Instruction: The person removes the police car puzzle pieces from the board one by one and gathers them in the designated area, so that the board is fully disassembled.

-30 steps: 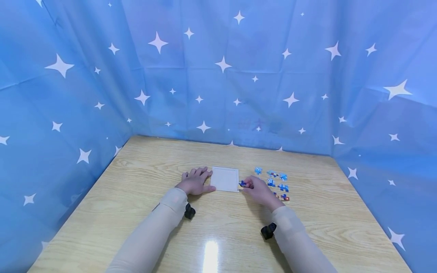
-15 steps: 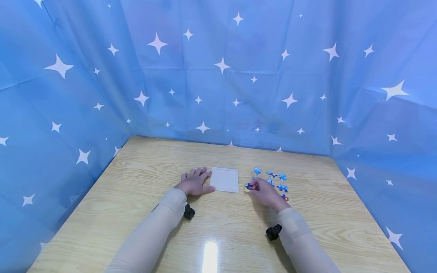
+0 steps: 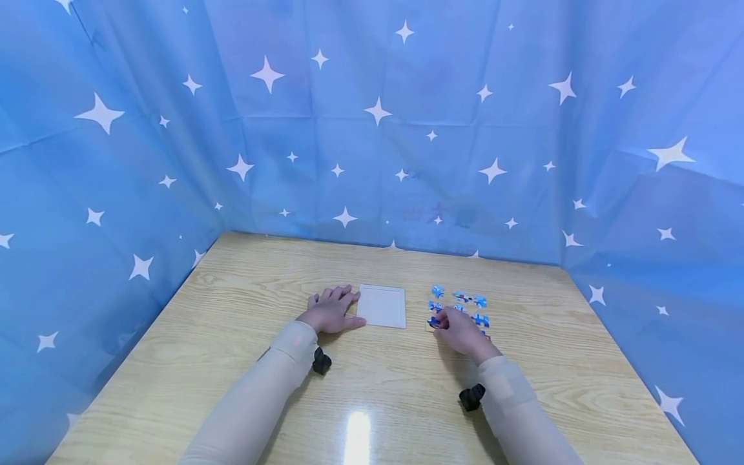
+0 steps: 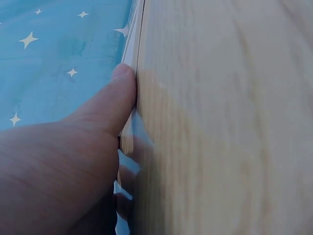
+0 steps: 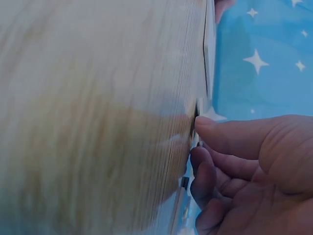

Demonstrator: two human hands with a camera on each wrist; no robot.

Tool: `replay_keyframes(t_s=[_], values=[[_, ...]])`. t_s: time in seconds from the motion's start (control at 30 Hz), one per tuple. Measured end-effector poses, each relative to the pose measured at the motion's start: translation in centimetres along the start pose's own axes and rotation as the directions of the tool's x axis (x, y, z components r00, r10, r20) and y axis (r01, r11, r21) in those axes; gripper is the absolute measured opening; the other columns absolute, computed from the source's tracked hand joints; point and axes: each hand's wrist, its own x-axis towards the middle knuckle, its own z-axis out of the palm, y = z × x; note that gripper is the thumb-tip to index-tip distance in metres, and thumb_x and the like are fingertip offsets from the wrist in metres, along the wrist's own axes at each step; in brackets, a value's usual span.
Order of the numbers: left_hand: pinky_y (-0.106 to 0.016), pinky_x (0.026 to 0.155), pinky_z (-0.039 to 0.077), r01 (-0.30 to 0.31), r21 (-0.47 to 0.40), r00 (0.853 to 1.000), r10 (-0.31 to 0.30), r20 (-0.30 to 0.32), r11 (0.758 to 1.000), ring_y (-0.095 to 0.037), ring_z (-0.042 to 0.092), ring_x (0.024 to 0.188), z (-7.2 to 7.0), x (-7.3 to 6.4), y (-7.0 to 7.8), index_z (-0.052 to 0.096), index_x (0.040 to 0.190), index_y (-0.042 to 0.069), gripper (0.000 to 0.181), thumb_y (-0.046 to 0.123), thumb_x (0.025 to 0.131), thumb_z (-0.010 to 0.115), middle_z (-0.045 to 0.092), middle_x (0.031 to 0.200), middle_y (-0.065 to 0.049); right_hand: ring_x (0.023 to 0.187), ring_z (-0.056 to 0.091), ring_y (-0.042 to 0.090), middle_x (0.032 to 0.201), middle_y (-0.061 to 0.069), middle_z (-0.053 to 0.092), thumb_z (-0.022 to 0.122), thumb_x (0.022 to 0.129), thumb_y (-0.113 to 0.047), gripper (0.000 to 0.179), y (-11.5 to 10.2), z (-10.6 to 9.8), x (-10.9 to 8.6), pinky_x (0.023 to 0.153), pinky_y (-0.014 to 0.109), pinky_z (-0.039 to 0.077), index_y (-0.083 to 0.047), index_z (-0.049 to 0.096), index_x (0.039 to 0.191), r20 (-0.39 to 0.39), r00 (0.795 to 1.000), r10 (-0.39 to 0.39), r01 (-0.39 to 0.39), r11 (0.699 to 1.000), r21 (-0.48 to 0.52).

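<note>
A flat white square puzzle tray (image 3: 381,306) lies on the wooden table. Beside its left edge rests my left hand (image 3: 331,310), fingers spread, with the thumb at the tray's lower left corner. In the left wrist view that thumb (image 4: 120,90) lies along the tray's side. My right hand (image 3: 462,330) pinches a dark blue jigsaw piece (image 3: 433,322) between thumb and fingers, low over the table to the right of the tray. The right wrist view shows this piece edge-on at the thumb tip.
Several blue jigsaw pieces (image 3: 480,320) lie in loose rows at the right, partly hidden by my right hand. One light blue piece (image 3: 438,291) is at their far left. A blue star-printed curtain (image 3: 378,161) hangs behind and beside the table (image 3: 279,265).
My right hand has moved right, from the tray's right edge to the loose pieces, carrying the dark blue jigsaw piece along. The left hand has stayed at the tray.
</note>
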Motion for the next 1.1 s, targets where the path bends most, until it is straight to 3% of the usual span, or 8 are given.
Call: replay_keyframes(t_s=[0.57,0.97,1.1], values=[[-0.067,0.113,0.015,-0.028,0.024,1.0,0.028,0.003,0.999,-0.034,0.015,0.152,0.43,0.73,0.33,0.022,0.163,0.032,0.084,0.074,0.095,0.046,0.01,0.17,0.0,0.092,0.058,0.023,0.103,0.012,0.063,0.068,0.096,-0.003,0.022,0.94,-0.55,-0.35,0.081,0.042,0.049,0.005,0.062,0.115,-0.017,1.0,0.017,-0.017,1.0,-0.016],[-0.067,0.113,0.013,-0.012,-0.011,1.0,0.012,0.014,1.0,-0.034,0.012,0.153,0.32,0.09,0.38,0.022,0.163,0.031,0.083,0.07,0.096,0.05,0.01,0.17,-0.001,0.094,0.056,0.023,0.108,0.01,0.062,0.066,0.098,-0.006,0.026,0.94,0.19,-0.59,0.08,0.039,0.048,0.002,0.061,0.122,0.0,0.998,0.063,-0.063,0.998,0.011],[-0.068,0.113,0.015,-0.026,-0.049,1.0,0.025,-0.018,0.998,-0.037,0.017,0.151,0.1,0.03,0.14,0.024,0.163,0.029,0.082,0.068,0.096,0.052,0.014,0.17,-0.004,0.097,0.058,0.024,0.111,0.011,0.063,0.065,0.099,-0.007,0.027,0.65,0.07,-0.49,0.083,0.042,0.049,0.002,0.06,0.123,-0.001,0.999,0.054,-0.054,0.999,0.006]])
